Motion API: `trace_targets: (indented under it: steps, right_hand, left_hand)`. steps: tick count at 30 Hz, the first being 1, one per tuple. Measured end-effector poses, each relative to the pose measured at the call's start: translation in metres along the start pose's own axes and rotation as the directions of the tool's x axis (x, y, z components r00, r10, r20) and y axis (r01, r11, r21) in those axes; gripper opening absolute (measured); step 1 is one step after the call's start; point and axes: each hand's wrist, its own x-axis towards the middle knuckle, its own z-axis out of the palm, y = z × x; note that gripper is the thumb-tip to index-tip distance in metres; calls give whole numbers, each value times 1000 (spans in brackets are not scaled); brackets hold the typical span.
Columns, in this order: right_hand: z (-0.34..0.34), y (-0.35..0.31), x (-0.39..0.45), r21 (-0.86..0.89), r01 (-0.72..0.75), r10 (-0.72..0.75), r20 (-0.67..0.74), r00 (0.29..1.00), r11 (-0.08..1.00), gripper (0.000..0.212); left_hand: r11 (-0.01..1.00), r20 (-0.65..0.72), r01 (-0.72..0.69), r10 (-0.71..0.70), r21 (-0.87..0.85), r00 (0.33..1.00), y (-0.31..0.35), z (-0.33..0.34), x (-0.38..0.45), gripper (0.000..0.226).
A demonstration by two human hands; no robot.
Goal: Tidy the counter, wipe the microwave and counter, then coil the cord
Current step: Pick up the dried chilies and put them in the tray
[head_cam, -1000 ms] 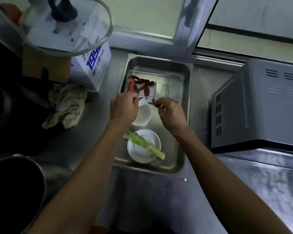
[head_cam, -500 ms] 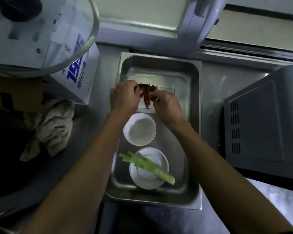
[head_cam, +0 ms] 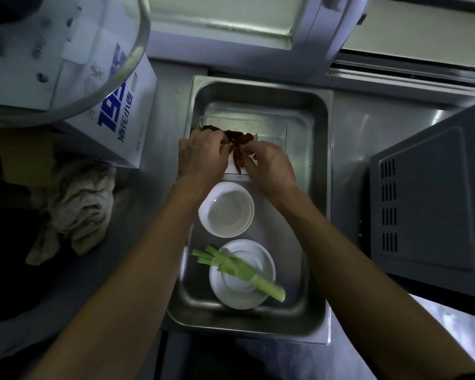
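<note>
A steel tray [head_cam: 317, 193] lies on the counter in front of me. At its far end sits a clear plastic box [head_cam: 274, 133] holding dried red chillies [head_cam: 237, 149] on white paper. My left hand [head_cam: 200, 154] and my right hand [head_cam: 269, 165] are both over the box's near side, fingers curled and pinching at the chillies. Nearer to me in the tray stand an empty white bowl [head_cam: 226, 209] and a white dish [head_cam: 242, 275] with a green celery stalk [head_cam: 239, 270] lying across it. The grey microwave [head_cam: 433, 201] stands at the right.
A crumpled grey cloth [head_cam: 77, 204] lies on the counter left of the tray. Behind it sits a white carton with blue print [head_cam: 115, 116], with a glass lid [head_cam: 66, 50] above it at top left. A window sill runs along the back.
The view has shifted so the tray sits lower and nearer. Both hands have moved from the box's near rim further in, onto the chillies.
</note>
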Motion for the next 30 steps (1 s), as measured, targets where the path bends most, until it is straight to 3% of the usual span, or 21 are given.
trace_targets:
  steps: [5,18,30]
  right_hand:
    - [-27,-12,-27,-10,-20,20,-46,999,1000,20]
    - [-129,-30,-140,-163,-71,38,-197,980,984,30]
    - [-217,-12,-261,-270,-26,-80,-377,923,963,37]
  left_hand:
    - [1000,21,-23,23,-20,1000,10,-23,-23,18]
    - [953,38,-299,301,-41,953,86,-95,-92,37]
    - [819,-13,-563,568,110,823,195,-132,-184,50]
